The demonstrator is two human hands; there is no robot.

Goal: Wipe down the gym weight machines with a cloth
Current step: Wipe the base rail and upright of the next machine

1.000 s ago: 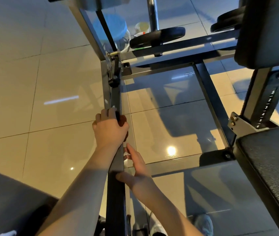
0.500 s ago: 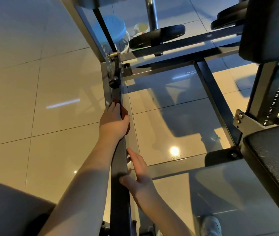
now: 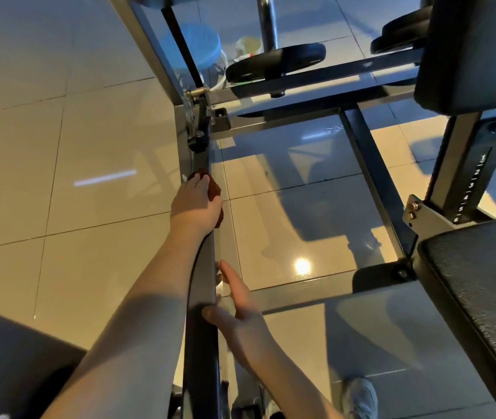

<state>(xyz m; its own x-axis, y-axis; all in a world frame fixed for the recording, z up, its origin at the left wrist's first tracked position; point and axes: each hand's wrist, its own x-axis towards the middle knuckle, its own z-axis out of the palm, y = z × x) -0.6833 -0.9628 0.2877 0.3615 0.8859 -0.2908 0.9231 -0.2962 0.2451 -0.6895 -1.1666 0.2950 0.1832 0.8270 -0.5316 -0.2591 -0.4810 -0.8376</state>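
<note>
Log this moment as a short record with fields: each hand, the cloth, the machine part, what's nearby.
left hand: grips brown cloth round the dark bar
right hand: straight fingers rest against the bar, nearer the person
nearby: weight plate, seat pad, blue-lidded jar
floor: glossy tiles

hands (image 3: 195,204) (image 3: 240,313): 2 | cloth (image 3: 214,189): 1 | weight plates (image 3: 274,63) (image 3: 401,37): 2 | pads (image 3: 470,49) (image 3: 482,297): 2

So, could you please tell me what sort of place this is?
Most likely a gym: a weight machine frame with black weight plates, a padded seat and a numbered adjustment post.
</note>
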